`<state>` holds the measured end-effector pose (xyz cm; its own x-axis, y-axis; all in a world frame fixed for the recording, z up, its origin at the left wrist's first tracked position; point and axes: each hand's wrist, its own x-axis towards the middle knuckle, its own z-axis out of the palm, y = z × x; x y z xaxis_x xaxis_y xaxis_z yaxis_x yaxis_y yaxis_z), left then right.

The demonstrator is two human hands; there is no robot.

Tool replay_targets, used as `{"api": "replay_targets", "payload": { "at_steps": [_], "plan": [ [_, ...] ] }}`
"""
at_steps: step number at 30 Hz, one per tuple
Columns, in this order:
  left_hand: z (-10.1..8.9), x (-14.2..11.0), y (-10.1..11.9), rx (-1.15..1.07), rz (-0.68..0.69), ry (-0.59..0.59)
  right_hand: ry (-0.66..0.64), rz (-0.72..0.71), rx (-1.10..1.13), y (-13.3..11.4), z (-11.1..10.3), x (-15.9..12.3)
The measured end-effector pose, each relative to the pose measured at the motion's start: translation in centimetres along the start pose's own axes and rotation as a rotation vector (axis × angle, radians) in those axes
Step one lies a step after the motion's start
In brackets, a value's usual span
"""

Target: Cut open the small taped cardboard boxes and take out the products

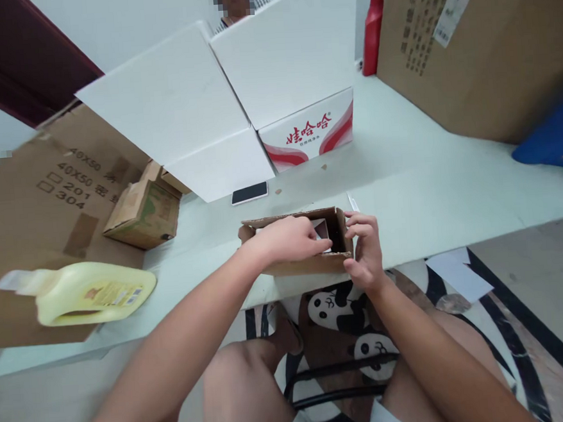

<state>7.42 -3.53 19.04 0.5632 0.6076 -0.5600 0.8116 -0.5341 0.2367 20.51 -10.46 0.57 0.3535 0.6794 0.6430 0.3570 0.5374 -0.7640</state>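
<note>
An open cardboard box (309,266) stands at the table's near edge in front of me. My left hand (290,239) reaches over its near wall, fingers curled down inside on a white paper box (320,226). Part of that white piece is hidden under the hand. At the right end of the cardboard box, my right hand (367,251) grips the short wall, with its thumb on the near corner and its fingers along the end.
A phone (250,193) lies behind the box, before a white carton (305,132) with raised flaps. A yellow detergent bottle (99,291) and small boxes (152,213) are left. Rightward are a large carton (473,62), a red bottle (373,34) and a blue package (553,134). Someone is behind.
</note>
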Motion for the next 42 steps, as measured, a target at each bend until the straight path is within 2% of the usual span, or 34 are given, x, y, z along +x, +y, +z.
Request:
{"api": "replay_targets", "payload": {
  "at_steps": [2,4,7,9,12,16,20,22,24,27,29,34,42],
  "plan": [
    [-0.9,2.4,1.1,0.095,-0.093,-0.133,-0.056,0.021,0.037,1.2,-0.5,0.1],
    [-1.1,4.2,1.6,0.148,-0.144,-0.188,-0.193,0.083,0.060,2.7,-1.2,0.4],
    [-1.0,5.3,1.9,0.199,-0.144,-0.181,-0.436,0.233,0.038,4.3,-1.9,0.7],
    [-1.1,5.1,1.8,0.227,-0.154,-0.127,-0.496,0.279,0.016,4.6,-2.2,0.9],
    [-1.6,4.2,1.4,0.198,-0.200,-0.069,-0.466,0.259,-0.027,4.2,-2.2,0.9],
    [-3.1,2.8,0.4,0.106,-0.258,-0.083,-0.426,0.252,-0.052,3.8,-2.0,0.8],
    [-4.8,1.1,-1.1,0.058,-0.237,-0.032,-0.425,0.265,-0.023,3.7,-1.8,0.8],
    [-5.0,0.2,-2.0,0.051,-0.213,-0.002,-0.426,0.261,-0.009,3.5,-1.6,0.9],
    [-4.6,-0.6,-2.9,0.025,-0.137,0.061,-0.432,0.260,0.001,3.3,-1.4,0.9],
    [-3.4,-1.2,-3.7,-0.024,0.095,0.200,-0.444,0.266,0.015,3.0,-1.1,0.9],
    [-2.8,-1.3,-3.9,-0.010,0.204,0.230,-0.445,0.263,0.027,3.0,-1.0,0.9],
    [-3.1,-0.7,-4.3,0.094,0.235,0.122,-0.439,0.257,0.042,3.3,-1.1,0.7],
    [-4.2,0.4,-6.3,0.022,0.367,0.183,-0.408,0.266,0.043,2.9,-0.5,0.3]
  ]
}}
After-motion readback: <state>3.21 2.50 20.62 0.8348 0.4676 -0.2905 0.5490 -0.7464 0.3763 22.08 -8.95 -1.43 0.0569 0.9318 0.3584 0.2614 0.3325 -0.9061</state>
